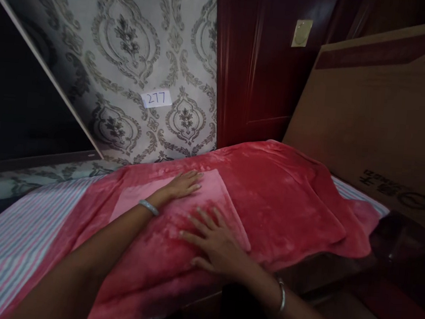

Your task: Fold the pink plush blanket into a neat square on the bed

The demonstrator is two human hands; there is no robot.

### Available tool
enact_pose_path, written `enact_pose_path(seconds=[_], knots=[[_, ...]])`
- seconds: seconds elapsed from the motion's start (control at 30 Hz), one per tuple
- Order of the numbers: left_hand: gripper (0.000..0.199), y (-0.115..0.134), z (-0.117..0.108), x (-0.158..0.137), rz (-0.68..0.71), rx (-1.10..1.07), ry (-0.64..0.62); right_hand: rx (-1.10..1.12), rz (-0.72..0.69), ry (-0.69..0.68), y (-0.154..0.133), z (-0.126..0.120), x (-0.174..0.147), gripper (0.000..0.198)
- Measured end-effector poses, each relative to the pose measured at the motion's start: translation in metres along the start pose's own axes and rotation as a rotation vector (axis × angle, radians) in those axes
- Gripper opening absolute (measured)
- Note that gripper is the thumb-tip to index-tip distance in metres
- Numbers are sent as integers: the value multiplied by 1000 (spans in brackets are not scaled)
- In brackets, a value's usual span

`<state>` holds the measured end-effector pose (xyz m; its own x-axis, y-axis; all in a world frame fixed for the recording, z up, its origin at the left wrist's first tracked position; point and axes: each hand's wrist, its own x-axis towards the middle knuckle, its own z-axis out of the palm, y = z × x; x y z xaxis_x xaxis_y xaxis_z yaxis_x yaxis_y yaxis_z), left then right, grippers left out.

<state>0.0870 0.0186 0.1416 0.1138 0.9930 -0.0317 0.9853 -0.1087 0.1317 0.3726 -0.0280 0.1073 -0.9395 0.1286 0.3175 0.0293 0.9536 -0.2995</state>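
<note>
A red and pink plush blanket lies spread across the surface in front of me, with a lighter pink panel folded over its left part. On that pink panel, near its far edge, my left hand rests flat with fingers stretched out. Closer to me and to the right, my right hand lies palm down on the blanket, its fingers spread. Neither hand grips the cloth. Some creases run through the blanket's right end and along its near edge.
Beneath the blanket is a striped sheet. A large cardboard box leans at the right. Behind are patterned wallpaper with a paper label reading 277, and a dark red wooden panel. A dark screen-like panel stands at the left.
</note>
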Motion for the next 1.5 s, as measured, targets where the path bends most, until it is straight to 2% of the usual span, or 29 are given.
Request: enact_pose_path(seconds=[0.17, 0.37, 0.67, 0.87, 0.97, 1.1, 1.27, 1.5], knots=[[69, -22, 25, -17, -31, 16, 7, 46, -54, -88, -5, 23, 10, 70], [69, -26, 44, -13, -40, -55, 50, 44, -6, -106, -7, 36, -1, 75], [70, -11, 35, -18, -89, -82, 15, -57, -4, -72, -8, 46, -1, 81], [71, 3, 13, -25, -93, -22, -39, -78, 51, -131, -17, 34, 1, 75], [72, -4, 1, -43, -105, -6, -31, -44, 18, -146, -28, 26, 12, 69], [69, -27, -6, -80, -117, 15, -16, 1, -113, -141, -44, 24, 44, 64], [67, -51, 5, -110, -209, 11, -10, 19, -153, -184, -50, 42, 71, 65], [65, -59, 29, -108, -228, -59, 63, 29, -140, -206, -47, 61, 58, 73]])
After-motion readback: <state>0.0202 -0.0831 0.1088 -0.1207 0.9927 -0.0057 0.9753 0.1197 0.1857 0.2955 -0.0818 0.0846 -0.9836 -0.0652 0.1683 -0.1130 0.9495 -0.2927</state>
